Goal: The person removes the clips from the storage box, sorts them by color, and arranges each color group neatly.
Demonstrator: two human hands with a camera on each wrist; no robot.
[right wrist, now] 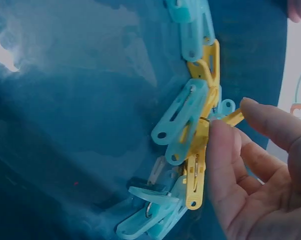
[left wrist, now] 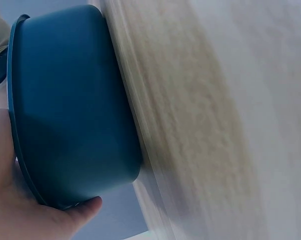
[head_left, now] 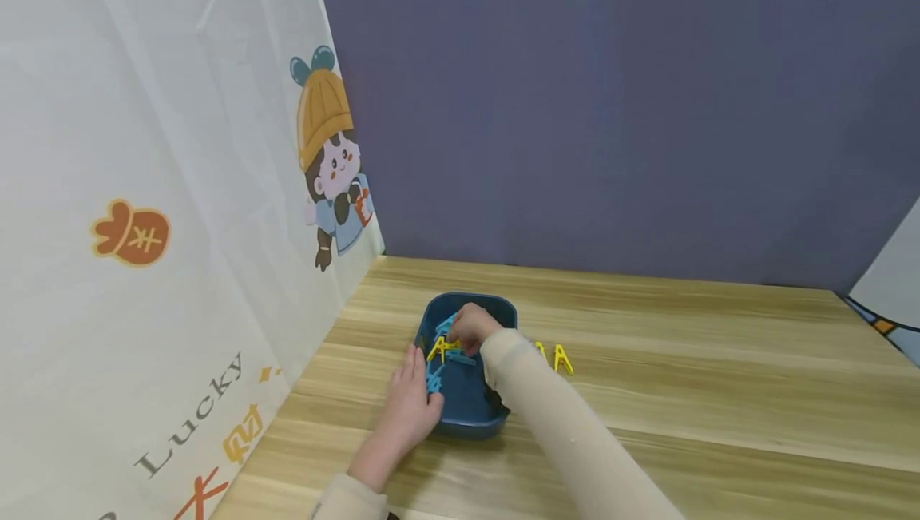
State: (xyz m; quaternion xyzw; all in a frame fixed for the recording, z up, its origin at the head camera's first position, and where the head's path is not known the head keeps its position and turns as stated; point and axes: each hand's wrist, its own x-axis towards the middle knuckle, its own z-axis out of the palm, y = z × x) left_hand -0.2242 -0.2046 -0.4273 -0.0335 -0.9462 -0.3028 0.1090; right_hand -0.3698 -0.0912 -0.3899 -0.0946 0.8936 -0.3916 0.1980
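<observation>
A dark blue plastic basin (head_left: 467, 426) stands on the table, with blue and yellow clothespins along its left part. My left hand (head_left: 410, 402) holds the basin's left rim; in the left wrist view the hand (left wrist: 35, 215) lies over the rim, one fingertip against the outer side. Reaching into the basin, my right hand (head_left: 474, 327) pinches a yellow clothespin (right wrist: 234, 118) between thumb and fingers. Close by are another yellow clothespin (right wrist: 194, 185) and a light blue clothespin (right wrist: 180, 112), overlapping in a linked-looking cluster. Further blue clothespins (right wrist: 155, 210) lie at the basin's bottom.
Two yellow clothespins (head_left: 563, 359) lie on the wooden table (head_left: 683, 360) right of the basin, one partly behind the right sleeve. A white printed sheet (head_left: 180, 144) stands at the left, and a dark grey-blue panel (head_left: 611, 105) rises behind the table.
</observation>
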